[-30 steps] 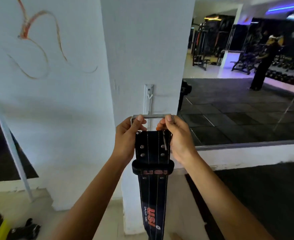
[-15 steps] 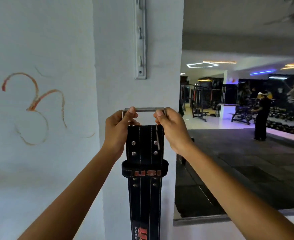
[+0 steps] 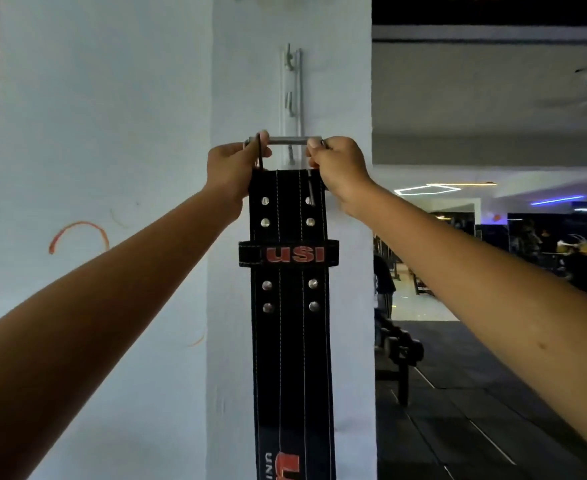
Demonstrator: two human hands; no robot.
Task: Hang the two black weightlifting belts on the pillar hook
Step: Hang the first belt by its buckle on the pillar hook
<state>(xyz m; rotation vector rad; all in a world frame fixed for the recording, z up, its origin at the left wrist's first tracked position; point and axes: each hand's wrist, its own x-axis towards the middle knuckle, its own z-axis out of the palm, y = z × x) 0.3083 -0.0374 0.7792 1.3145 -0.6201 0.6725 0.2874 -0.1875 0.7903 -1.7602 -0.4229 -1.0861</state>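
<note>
A black weightlifting belt [image 3: 290, 334] with white stitching, silver rivets and red USI lettering hangs straight down in front of the white pillar [image 3: 337, 98]. My left hand [image 3: 233, 171] and my right hand [image 3: 340, 168] each grip one end of its metal buckle [image 3: 289, 140]. The buckle bar lies level across the lower part of a white vertical hook rail [image 3: 292, 88] on the pillar. One hook shows just below the bar, two more above it. Whether the buckle rests on a hook I cannot tell. Only one belt is in view.
A white wall [image 3: 94, 133] with orange scribbles stands left of the pillar. To the right is a large mirror [image 3: 493, 271] showing a dark gym floor, machines and a person in the distance.
Both hands have lifted the belt up along the pillar, from below the rail to across its lower part. The view has tilted upward, so more of the hook rail shows.
</note>
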